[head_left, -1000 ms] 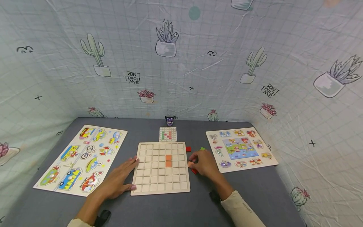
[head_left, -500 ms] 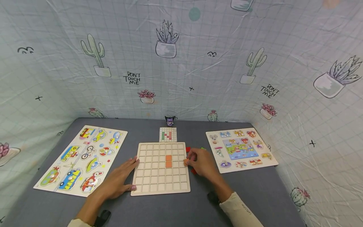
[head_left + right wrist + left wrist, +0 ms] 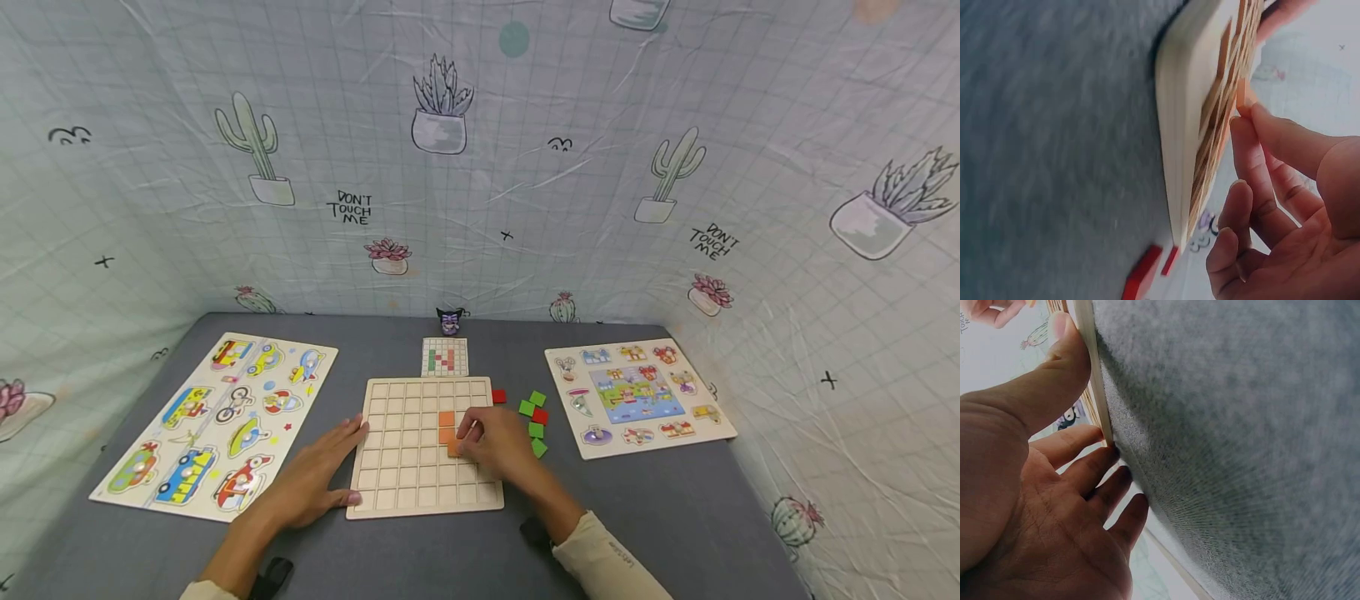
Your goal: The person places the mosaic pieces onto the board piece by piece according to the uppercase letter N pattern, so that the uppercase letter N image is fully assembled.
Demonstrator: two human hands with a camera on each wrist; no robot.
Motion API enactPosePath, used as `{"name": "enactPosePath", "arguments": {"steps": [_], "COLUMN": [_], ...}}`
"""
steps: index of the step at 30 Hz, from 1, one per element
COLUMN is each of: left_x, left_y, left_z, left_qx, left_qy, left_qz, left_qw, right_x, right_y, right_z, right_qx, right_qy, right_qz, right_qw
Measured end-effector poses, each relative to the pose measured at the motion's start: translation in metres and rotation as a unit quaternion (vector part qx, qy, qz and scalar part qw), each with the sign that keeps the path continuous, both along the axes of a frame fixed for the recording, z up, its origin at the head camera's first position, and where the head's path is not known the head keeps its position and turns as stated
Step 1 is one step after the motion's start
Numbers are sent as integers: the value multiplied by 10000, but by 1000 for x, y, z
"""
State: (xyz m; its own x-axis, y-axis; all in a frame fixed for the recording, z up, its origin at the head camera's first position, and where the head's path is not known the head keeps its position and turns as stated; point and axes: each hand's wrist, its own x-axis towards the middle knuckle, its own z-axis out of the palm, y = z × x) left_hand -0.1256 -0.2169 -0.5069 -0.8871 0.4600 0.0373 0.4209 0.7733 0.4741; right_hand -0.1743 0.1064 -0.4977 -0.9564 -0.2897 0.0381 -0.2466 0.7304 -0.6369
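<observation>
A wooden grid board (image 3: 397, 479) lies flat in the middle of the table, with two orange square tiles (image 3: 447, 419) set in its cells, one below the other. My right hand (image 3: 498, 442) pinches a third orange tile (image 3: 453, 449) between thumb and fingertips, just over the board below those two. In the right wrist view this held tile (image 3: 1242, 97) is tilted close over the grid. My left hand (image 3: 307, 475) rests at the board's left edge, thumb on the rim and fingers spread along the side. The left wrist view shows the fingertips touching that edge (image 3: 1094, 369).
Several green tiles (image 3: 536, 430) and a red tile (image 3: 540, 415) lie right of the board; another red tile (image 3: 498, 397) sits by its upper right corner. Behind stands a pattern card (image 3: 445, 357) and a small figurine (image 3: 449, 321). Picture puzzles flank it, left (image 3: 202, 417) and right (image 3: 637, 396).
My right hand has carried the orange tile from beside the board's right edge leftward over the grid, uncovering green and red tiles. My left hand has stayed in place.
</observation>
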Motion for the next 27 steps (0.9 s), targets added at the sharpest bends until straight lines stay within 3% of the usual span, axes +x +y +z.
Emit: {"name": "enactPosePath", "arguments": {"steps": [15, 23, 27], "left_x": [1, 0, 0], "left_y": [0, -1, -1], "left_z": [1, 0, -1], "left_qx": [19, 11, 30], "left_qy": [-22, 50, 29], "left_qz": [16, -3, -2], "left_qw": [10000, 10000, 10000], "right_x": [1, -2, -3], "right_y": [-15, 0, 19], "right_z": [-3, -4, -1], "right_qx": [262, -412, -569], "right_qy": [22, -382, -152], "right_qz": [201, 297, 209], "right_qw": [9995, 9980, 9980]}}
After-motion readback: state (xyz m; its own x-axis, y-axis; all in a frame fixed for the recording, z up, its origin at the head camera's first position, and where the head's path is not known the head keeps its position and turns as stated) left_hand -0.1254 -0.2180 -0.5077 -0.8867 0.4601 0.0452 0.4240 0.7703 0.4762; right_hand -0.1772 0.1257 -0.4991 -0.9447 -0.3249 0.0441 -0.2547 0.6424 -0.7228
